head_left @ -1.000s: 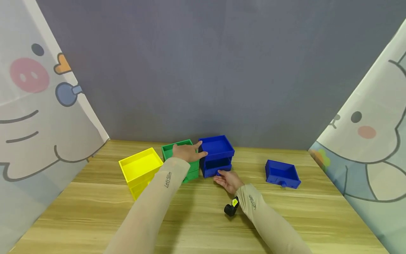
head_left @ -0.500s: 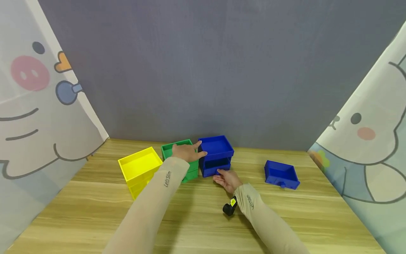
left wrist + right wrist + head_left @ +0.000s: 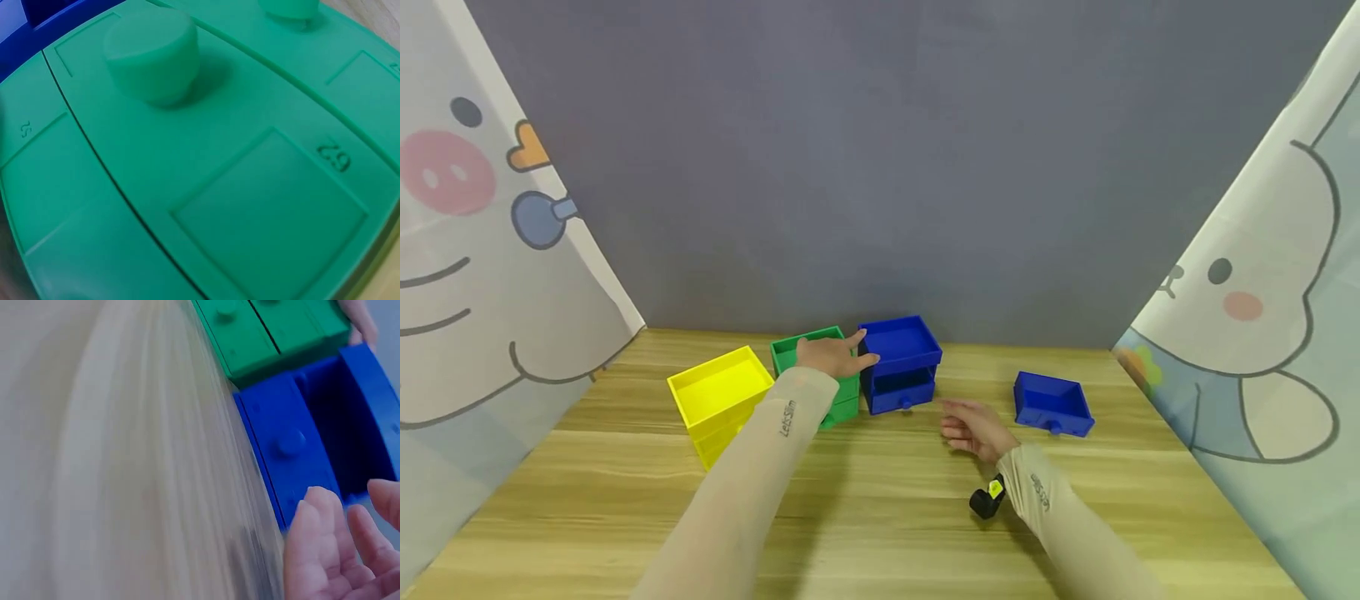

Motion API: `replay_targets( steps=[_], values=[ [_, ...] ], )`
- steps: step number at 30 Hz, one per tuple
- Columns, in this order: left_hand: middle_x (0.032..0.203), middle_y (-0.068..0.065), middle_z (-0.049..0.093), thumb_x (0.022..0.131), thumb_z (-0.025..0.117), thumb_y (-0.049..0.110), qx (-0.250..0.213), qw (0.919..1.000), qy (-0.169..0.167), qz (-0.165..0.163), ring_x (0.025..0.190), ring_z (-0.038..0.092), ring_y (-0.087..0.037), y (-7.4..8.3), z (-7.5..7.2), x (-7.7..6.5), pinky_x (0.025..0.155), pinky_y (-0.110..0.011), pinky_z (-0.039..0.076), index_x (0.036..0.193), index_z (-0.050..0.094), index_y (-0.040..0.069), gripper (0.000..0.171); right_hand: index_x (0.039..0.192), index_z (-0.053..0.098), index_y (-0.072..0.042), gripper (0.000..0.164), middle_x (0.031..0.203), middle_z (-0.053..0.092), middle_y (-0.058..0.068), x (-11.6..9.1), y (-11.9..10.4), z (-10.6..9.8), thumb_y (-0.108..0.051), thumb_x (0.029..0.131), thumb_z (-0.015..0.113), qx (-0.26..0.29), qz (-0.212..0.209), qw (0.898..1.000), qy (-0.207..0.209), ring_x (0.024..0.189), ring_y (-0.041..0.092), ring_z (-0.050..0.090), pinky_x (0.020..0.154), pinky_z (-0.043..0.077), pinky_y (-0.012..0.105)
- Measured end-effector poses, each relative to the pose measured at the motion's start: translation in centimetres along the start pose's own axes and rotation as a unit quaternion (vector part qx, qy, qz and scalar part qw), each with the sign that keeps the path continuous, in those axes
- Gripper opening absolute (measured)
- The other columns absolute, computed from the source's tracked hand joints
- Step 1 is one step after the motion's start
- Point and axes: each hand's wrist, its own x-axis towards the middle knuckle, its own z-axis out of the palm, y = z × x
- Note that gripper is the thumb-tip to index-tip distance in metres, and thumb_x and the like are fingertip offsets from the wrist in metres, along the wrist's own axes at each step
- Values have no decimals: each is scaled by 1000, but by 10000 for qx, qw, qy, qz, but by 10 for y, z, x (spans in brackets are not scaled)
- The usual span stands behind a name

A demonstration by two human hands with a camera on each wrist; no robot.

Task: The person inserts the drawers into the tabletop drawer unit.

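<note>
A blue drawer cabinet stands near the back wall, with an open slot above its lower drawer, which sits in place. My left hand lies over the green drawer cabinet, its extended thumb and finger reaching the blue cabinet's left edge. Below and right of the blue cabinet, my right hand hovers apart from it, holding nothing, with loosely bent fingers. A loose blue drawer with a round knob rests on the table to the right. Green drawer fronts with knobs fill the left wrist view.
Left of the green cabinet stands a yellow drawer cabinet, partly behind my left sleeve. The wooden table ends at a grey backdrop. Printed cartoon curtains hang at both sides.
My right hand has let go of the lower blue drawer's knob and moved right, away from the cabinet. The left hand stays put. The head view has shifted slightly.
</note>
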Motion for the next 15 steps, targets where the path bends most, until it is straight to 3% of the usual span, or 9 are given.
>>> replay_targets(
  steps=[5, 9, 15],
  values=[
    [60, 0, 58, 91, 26, 73, 17, 10000, 49, 25, 50, 43, -15, 0, 0, -1, 106, -53, 26, 153, 9, 38, 73, 143, 33, 8, 56, 80, 67, 0, -20, 0, -31, -18, 98, 56, -135, 41, 9998, -166, 64, 5, 64, 59, 54, 22],
    [58, -1, 57, 91, 27, 73, 63, 9999, 151, 32, 48, 36, -14, -1, 0, 0, 100, -50, 33, 153, 10, 39, 73, 142, 36, 4, 57, 83, 70, 1, -31, 1, -62, -22, 96, 60, -80, 179, 9994, -291, 70, 8, 67, 64, 55, 26],
    [57, -1, 56, 91, 28, 72, 39, 9993, 343, 148, 45, 37, -15, -3, 4, -3, 100, -51, 33, 153, 14, 39, 72, 126, 51, -4, 37, 82, 70, -1, -47, 7, -99, -23, 96, 61, -39, 370, 9992, -143, 68, 7, 67, 63, 55, 25]
  ],
)
